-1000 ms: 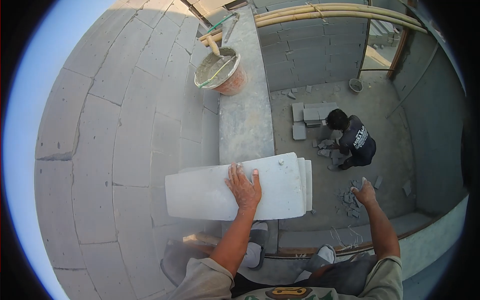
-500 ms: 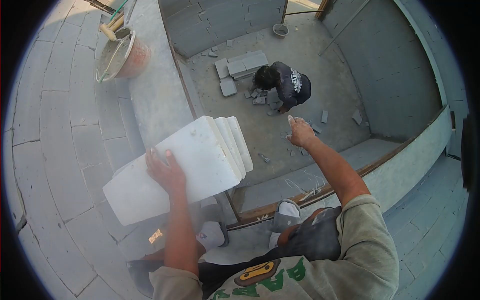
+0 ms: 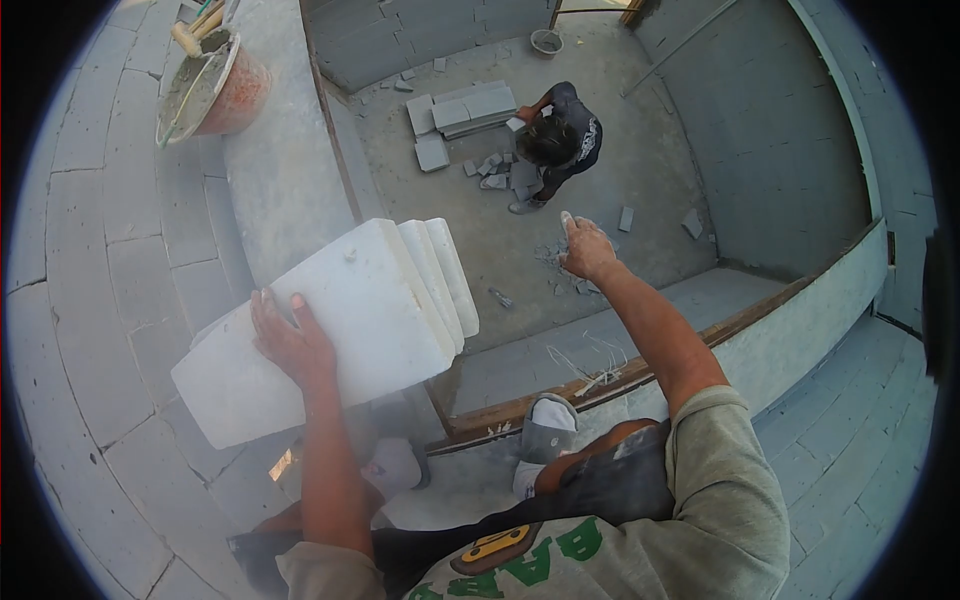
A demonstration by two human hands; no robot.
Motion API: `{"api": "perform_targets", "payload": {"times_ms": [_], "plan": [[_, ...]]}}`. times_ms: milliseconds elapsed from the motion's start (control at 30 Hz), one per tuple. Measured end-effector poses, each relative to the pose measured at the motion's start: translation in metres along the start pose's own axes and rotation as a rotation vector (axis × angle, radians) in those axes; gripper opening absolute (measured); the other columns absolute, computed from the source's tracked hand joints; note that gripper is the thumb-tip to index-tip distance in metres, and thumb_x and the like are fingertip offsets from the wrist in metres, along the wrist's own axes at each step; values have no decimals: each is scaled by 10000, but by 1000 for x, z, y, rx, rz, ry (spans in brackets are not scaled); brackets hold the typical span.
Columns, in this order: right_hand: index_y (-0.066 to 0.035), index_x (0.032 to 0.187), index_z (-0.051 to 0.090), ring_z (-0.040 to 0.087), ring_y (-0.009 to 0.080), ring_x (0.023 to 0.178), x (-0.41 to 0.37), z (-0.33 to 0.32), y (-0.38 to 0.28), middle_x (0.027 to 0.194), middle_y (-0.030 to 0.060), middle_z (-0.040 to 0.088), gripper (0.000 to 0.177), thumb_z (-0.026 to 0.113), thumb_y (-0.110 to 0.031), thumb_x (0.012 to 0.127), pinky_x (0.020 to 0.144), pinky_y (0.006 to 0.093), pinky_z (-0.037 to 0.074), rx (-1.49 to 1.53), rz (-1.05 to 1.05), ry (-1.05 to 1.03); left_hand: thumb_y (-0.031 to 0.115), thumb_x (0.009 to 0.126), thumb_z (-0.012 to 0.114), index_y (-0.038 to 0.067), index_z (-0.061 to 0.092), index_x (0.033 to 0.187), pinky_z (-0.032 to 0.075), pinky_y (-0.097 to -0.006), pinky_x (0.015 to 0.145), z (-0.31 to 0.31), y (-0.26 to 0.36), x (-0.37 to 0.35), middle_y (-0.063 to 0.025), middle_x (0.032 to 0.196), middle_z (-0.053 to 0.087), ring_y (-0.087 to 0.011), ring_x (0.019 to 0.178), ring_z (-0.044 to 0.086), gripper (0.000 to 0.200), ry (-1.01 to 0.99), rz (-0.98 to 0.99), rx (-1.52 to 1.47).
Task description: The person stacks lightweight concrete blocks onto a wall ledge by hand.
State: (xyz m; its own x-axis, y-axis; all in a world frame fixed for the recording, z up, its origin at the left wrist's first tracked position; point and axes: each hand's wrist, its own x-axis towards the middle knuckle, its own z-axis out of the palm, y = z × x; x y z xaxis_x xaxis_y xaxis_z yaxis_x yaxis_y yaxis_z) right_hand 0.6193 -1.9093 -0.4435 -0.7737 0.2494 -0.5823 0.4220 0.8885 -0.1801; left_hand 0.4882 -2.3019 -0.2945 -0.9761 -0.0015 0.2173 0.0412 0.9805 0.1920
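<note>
My left hand [image 3: 293,337] lies flat on the top face of a stack of pale blocks [image 3: 375,300], fingers spread. The edges of several blocks show at the stack's right end. To the right, my right hand [image 3: 585,245] is stretched out over the lower floor, its index finger extended and the other fingers curled. I see nothing in it. At the upper left, a reddish bucket [image 3: 238,95] of grey mortar holds a wooden-handled tool [image 3: 187,38].
Below, a person [image 3: 565,135] bends beside stacked grey blocks [image 3: 475,108] and broken pieces. A small bucket [image 3: 547,42] stands farther back. A wood-edged ledge [image 3: 640,375] runs past my feet, with loose strings [image 3: 597,375] on it.
The view has shifted slightly. The person below has straightened somewhat and reaches toward the stacked blocks. My left hand stays on the pale blocks, and my right hand's index finger now points out farther.
</note>
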Motion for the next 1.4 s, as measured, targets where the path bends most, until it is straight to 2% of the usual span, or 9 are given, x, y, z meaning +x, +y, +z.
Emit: {"api": "perform_targets", "payload": {"times_ms": [300, 600, 767, 900, 1000, 1133, 1167, 1267, 1400], "plan": [[-47, 1442, 255, 365, 321, 1319, 2, -5, -9, 1375, 176, 410, 812, 698, -249, 791, 1071, 451, 329, -65, 4, 40, 440, 969, 406, 6, 429, 1341, 167, -585, 1078, 1, -2, 1, -173, 1438, 376, -334, 1357, 311, 572, 5, 17, 18], [-115, 1490, 146, 187, 360, 1407, -6, -32, -40, 1504, 182, 214, 941, 725, -337, 782, 1131, 488, 207, -217, -148, 249, 430, 973, 396, 4, 426, 1344, 147, -574, 1095, 1, -3, 1, -166, 1444, 369, -325, 1369, 292, 565, 10, 21, 4], [1, 1476, 60, 131, 463, 1392, -15, -46, -63, 1474, 318, 144, 1158, 728, -564, 717, 1090, 587, 211, 413, 27, 358, 447, 975, 385, 9, 415, 1352, 140, -587, 1093, -1, -1, 1, -166, 1451, 358, -318, 1376, 283, 578, -24, -15, 6], [44, 1462, -8, 90, 520, 1378, -11, -69, -99, 1463, 364, 94, 1296, 690, -699, 662, 1034, 654, 247, 517, 167, 466, 495, 978, 343, 41, 411, 1373, 124, -581, 1103, 1, -4, 0, -159, 1467, 340, -320, 1389, 258, 605, -26, -13, 11], [44, 1461, -25, 71, 522, 1381, 0, -103, -131, 1475, 358, 55, 1304, 711, -674, 661, 1040, 646, 246, 462, 275, 350, 494, 978, 344, 37, 410, 1373, 124, -586, 1100, 0, -1, -1, -159, 1470, 336, -320, 1389, 256, 608, -3, -4, 2], [-21, 1481, -58, 189, 486, 1362, -4, -106, -127, 1478, 340, 73, 1225, 787, -441, 700, 1013, 604, 319, 273, 271, 475, 448, 975, 381, 33, 408, 1362, 136, -600, 1093, -2, -2, 0, -164, 1461, 346, -325, 1381, 270, 568, -5, -4, 19], [-55, 1489, -67, 339, 453, 1281, -13, -115, -125, 1422, 316, 206, 1188, 780, -344, 708, 970, 544, 394, 222, 290, 503, 403, 974, 415, 33, 406, 1354, 154, -616, 1083, -1, -1, -1, -169, 1449, 359, -331, 1371, 287, 531, 11, 9, 13], [-72, 1493, -35, 434, 431, 1204, -38, -144, -111, 1322, 274, 324, 1140, 765, -303, 714, 946, 477, 443, 368, 347, 341, 471, 977, 362, 30, 404, 1369, 98, -592, 1103, -2, -3, -1, -161, 1471, 333, -313, 1398, 241, 591, -26, -42, -59], [-82, 1495, -61, 500, 402, 1111, -61, -166, -93, 1217, 230, 400, 1170, 766, -292, 694, 909, 433, 476, 246, 369, 433, 411, 978, 412, 22, 409, 1354, 156, -544, 1100, -7, 12, -11, -185, 1431, 376, -330, 1358, 302, 541, 92, 10, -323]]}}
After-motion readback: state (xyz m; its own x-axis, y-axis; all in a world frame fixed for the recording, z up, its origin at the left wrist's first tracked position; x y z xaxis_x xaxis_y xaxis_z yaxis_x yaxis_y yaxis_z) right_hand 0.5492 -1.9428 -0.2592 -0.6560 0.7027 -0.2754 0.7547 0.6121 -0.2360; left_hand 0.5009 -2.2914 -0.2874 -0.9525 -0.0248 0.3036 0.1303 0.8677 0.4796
